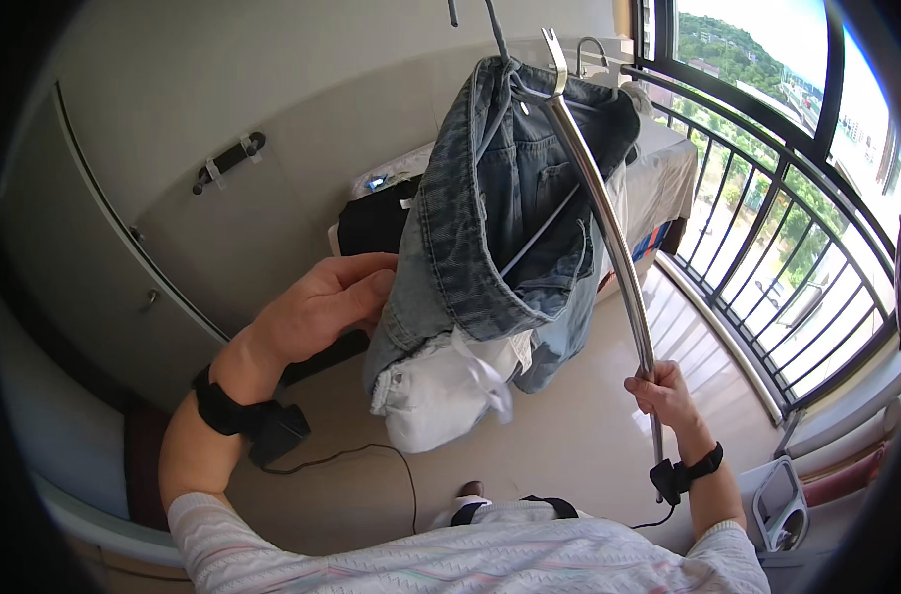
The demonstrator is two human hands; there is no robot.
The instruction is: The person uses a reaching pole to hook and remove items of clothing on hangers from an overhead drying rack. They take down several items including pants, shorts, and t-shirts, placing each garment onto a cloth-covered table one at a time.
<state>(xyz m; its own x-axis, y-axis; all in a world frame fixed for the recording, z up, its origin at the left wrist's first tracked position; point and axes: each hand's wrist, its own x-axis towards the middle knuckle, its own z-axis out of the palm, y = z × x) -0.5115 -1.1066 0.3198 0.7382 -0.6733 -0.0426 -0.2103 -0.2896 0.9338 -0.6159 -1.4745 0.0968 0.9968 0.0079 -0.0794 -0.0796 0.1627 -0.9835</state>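
Observation:
A pair of blue denim jeans (pixel 450 245) hangs before me with its waistband spread. A grey clothes hanger (pixel 501 111) runs inside the waistband, its stem rising out of the top of the picture. White fabric (pixel 436 393) with a loose strap shows at the lower front of the denim. My left hand (pixel 324 304) pinches the left edge of the jeans between thumb and fingers. In my right hand (pixel 662 397) is a shiny metal clothes pole (pixel 617 230). Its forked tip (pixel 556 63) stands beside the hanger, above the waistband; whether they touch I cannot tell.
A balcony railing (pixel 755 215) and windows line the right side. Behind the jeans stands a covered surface (pixel 662 171) near a tap (pixel 591 52). At left is a grey door (pixel 87 223). A black cable (pixel 376 448) hangs from my left wristband.

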